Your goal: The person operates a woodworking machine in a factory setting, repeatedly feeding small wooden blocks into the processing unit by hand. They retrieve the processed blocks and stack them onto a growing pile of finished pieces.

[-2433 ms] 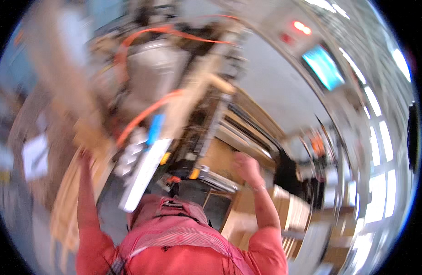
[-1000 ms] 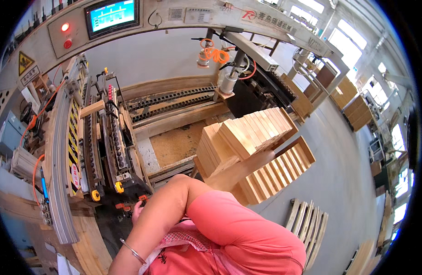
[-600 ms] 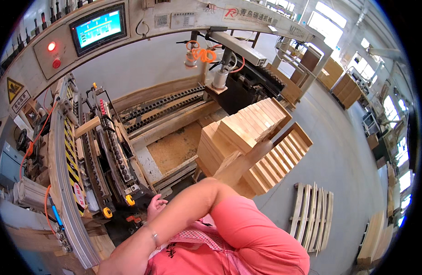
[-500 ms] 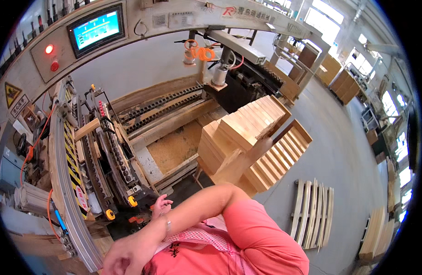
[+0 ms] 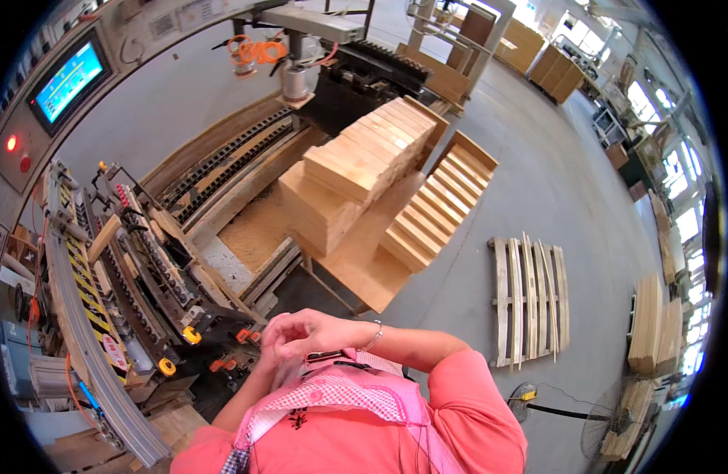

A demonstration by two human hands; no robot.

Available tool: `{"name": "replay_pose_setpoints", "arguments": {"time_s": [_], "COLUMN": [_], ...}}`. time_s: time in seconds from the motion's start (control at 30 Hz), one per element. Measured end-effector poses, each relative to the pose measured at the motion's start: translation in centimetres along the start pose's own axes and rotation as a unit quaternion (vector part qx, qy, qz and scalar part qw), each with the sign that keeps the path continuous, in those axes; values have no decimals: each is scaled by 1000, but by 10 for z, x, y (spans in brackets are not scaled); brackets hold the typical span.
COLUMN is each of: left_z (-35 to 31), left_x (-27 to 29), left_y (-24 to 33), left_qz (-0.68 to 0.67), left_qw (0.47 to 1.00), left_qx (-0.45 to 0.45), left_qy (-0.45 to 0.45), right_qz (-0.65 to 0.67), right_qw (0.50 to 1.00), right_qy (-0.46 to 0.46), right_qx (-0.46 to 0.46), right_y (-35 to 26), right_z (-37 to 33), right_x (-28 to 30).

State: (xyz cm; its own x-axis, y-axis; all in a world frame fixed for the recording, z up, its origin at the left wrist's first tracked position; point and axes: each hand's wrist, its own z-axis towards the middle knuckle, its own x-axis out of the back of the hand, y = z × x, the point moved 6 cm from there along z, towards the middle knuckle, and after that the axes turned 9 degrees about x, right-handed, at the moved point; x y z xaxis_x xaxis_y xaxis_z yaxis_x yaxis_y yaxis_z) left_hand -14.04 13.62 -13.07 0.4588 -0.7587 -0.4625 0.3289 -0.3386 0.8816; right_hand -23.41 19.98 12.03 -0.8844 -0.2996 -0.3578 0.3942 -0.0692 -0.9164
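Observation:
My hands meet in front of my chest, near the lower middle of the view. My right hand [image 5: 323,330], with a bracelet at the wrist, has its fingers curled over my left hand [image 5: 270,357]. Most of the left fingers are hidden behind the right ones. Whatever lies between the hands, if anything, does not show. Just beyond them is the near end of a woodworking machine [image 5: 198,316] with yellow knobs and orange-red fittings. To the right of the machine, a wooden table [image 5: 372,280] bears a stack of pale wooden boards [image 5: 364,154] and a row of separate wooden pieces [image 5: 443,207].
A lit screen [image 5: 70,83] and a red lamp [image 5: 12,143] are on the machine's panel at upper left. Clamp cylinders [image 5: 295,81] hang over the bed. A slatted pallet [image 5: 528,300] lies on the floor at right, with a fan [image 5: 609,423] nearby.
My right hand has come back from the lower left and joined my left hand before my chest. The view has shifted, so machine and boards now sit further left and higher.

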Motion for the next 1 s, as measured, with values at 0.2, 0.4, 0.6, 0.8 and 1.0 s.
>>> {"name": "replay_pose_setpoints", "arguments": {"time_s": [0.2, 0.4, 0.6, 0.8, 1.0], "left_z": [36, 60, 89, 153, 267], "left_x": [-131, -278, -390, -459, -498], "left_y": [-16, -91, -117, -134, -142], "left_qz": [116, 102, 127, 130, 143], "left_qw": [942, 929, 920, 914, 947], "left_qx": [300, 355, 366, 363, 262], "left_qy": [91, 21, -67, -124, -118], "right_qz": [7, -60, -106, -83, -152], "right_qw": [990, 948, 919, 918, 921], "right_qy": [135, 307, 379, 387, 359], "right_qx": [-43, -65, -10, 32, -8], "right_y": [-69, -120, -167, -182, -207], "right_z": [-143, -307, -406, -446, -465], "right_x": [64, 138, 187, 232, 306]}}
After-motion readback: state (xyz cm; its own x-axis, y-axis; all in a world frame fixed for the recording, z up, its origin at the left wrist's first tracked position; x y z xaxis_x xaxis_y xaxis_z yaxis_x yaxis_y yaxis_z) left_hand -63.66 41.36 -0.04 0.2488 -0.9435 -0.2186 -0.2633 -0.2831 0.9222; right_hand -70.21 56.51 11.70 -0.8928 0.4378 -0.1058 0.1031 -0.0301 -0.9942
